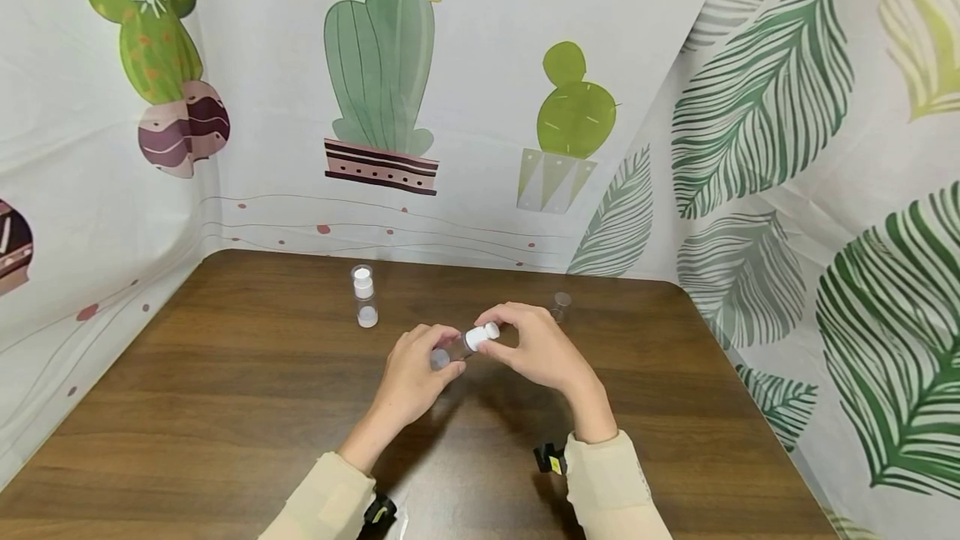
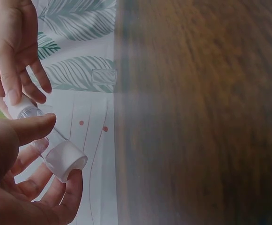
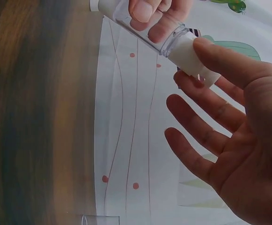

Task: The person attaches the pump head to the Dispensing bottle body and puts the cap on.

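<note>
A clear pump bottle (image 1: 457, 347) with a white pump head (image 1: 480, 336) is held tilted above the table. My left hand (image 1: 415, 369) grips its transparent body, thumb on one side and fingers on the other. Its white base (image 2: 66, 161) sticks out past the left fingers in the left wrist view. Thumb and index finger of my right hand (image 1: 542, 348) pinch the white pump head, while the other right-hand fingers (image 3: 192, 115) spread loosely in the right wrist view. Pump head and body are together at the clear neck (image 3: 175, 40).
A second pump bottle (image 1: 365, 298), with a clear cap over its white top, stands upright at the back left of the wooden table (image 1: 247, 373). A loose clear cap (image 1: 562, 301) sits behind the right hand. Printed cloth (image 1: 480, 107) hangs along the table's back and sides.
</note>
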### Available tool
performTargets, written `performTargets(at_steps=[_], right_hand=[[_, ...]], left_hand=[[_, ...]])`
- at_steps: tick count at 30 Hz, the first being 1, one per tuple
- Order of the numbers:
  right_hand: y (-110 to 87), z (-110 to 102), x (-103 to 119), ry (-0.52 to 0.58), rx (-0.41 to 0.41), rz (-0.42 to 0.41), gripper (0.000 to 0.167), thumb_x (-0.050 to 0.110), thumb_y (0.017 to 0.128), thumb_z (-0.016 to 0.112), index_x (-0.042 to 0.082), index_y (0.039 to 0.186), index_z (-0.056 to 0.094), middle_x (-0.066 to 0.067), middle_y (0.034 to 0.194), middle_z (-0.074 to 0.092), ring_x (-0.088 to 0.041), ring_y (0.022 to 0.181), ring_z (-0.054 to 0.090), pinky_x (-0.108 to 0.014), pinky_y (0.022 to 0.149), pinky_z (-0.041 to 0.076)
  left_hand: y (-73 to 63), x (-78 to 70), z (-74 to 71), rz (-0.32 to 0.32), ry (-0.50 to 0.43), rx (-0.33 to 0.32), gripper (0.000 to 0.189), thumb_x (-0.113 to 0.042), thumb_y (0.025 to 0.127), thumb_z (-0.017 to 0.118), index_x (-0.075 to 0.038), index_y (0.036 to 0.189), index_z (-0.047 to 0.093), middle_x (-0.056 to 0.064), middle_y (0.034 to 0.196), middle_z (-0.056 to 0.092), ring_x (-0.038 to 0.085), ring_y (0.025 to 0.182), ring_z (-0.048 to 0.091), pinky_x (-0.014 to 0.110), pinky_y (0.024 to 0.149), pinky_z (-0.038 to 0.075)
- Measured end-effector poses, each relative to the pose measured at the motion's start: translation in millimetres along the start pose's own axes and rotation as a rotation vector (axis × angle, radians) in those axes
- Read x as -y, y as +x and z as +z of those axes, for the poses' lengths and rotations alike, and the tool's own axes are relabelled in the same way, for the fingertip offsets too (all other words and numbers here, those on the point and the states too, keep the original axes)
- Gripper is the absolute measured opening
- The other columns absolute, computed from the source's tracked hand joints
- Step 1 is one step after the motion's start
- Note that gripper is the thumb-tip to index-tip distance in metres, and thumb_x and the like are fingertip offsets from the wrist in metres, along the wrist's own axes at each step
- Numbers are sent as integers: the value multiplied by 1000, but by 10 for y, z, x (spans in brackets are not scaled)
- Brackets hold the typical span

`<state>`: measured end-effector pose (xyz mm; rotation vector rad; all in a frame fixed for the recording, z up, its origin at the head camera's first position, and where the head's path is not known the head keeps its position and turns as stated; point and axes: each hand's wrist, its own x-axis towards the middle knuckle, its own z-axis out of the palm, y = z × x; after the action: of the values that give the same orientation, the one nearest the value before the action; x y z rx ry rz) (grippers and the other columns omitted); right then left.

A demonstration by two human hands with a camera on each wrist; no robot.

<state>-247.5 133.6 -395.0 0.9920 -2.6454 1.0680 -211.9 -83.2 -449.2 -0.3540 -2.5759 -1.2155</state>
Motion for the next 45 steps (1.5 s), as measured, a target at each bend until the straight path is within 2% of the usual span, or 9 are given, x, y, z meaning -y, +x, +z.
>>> performTargets(at_steps=[8, 14, 20, 23, 30, 33, 37, 42, 45], right_hand=[[2, 13, 10, -4, -9, 74, 13, 23, 94, 84, 18, 104, 76, 12, 92, 70, -12, 86, 68, -30, 77, 54], [-5, 3, 4, -16, -13, 88, 21, 27, 93, 85, 18, 110, 77, 11, 95, 71, -13, 92, 68, -34, 82, 54], [-16, -14, -8, -11, -29, 59, 36, 27, 89, 88, 16, 121, 75, 6, 110, 73, -13, 103, 66, -44, 97, 55], [-20, -24, -14, 11, -32, 43, 39, 26, 88, 89, 16, 123, 74, 7, 116, 72, -15, 106, 66, -49, 99, 54], [-26, -50, -22, 21, -34, -25, 43, 18, 85, 92, 20, 124, 74, 10, 122, 70, -18, 112, 66, -40, 99, 54], [-26, -58, -22, 25, -28, -52, 44, 12, 84, 92, 18, 124, 74, 9, 124, 70, -18, 117, 66, -41, 102, 53], [-27, -64, -19, 32, -12, -57, 45, 8, 82, 92, 18, 122, 74, 8, 125, 70, -13, 121, 65, -42, 105, 53], [-21, -62, -14, 25, 9, -58, 39, 7, 83, 91, 16, 118, 76, 8, 120, 72, -11, 117, 65, -39, 104, 53], [-14, -55, -19, 18, 18, -57, 35, 5, 84, 90, 15, 115, 77, 8, 116, 73, -11, 115, 66, -41, 102, 53]], left_hand=[[-2, -4, 1, 5, -1, -2, 36, -15, 84, 91, -15, 116, 76, 3, 112, 73, 27, 106, 64, 48, 91, 50], [0, -3, 5, 8, -1, 0, 36, -15, 84, 91, -15, 116, 76, 3, 113, 73, 27, 107, 64, 48, 92, 50], [0, -3, 3, 7, 2, -1, 36, -16, 84, 91, -15, 116, 75, 3, 113, 73, 27, 108, 64, 48, 93, 50], [-2, -3, 2, 8, 0, 0, 36, -16, 84, 91, -15, 117, 75, 3, 113, 73, 28, 108, 64, 49, 93, 50], [-3, -6, 0, 9, -2, 0, 36, -15, 84, 91, -15, 116, 75, 3, 113, 73, 28, 108, 65, 49, 94, 50], [-3, -7, 1, 9, -4, -2, 36, -15, 84, 91, -15, 116, 75, 3, 113, 73, 29, 108, 65, 49, 94, 50], [-4, -8, -1, 13, -3, -7, 36, -15, 83, 91, -15, 116, 75, 3, 112, 73, 28, 107, 65, 49, 92, 50], [-2, -12, -4, 10, -2, -7, 36, -15, 83, 92, -15, 116, 75, 4, 112, 73, 28, 106, 65, 48, 91, 50], [-1, -10, -1, 8, -3, -4, 36, -15, 83, 92, -15, 116, 75, 3, 112, 73, 27, 106, 65, 48, 91, 50]])
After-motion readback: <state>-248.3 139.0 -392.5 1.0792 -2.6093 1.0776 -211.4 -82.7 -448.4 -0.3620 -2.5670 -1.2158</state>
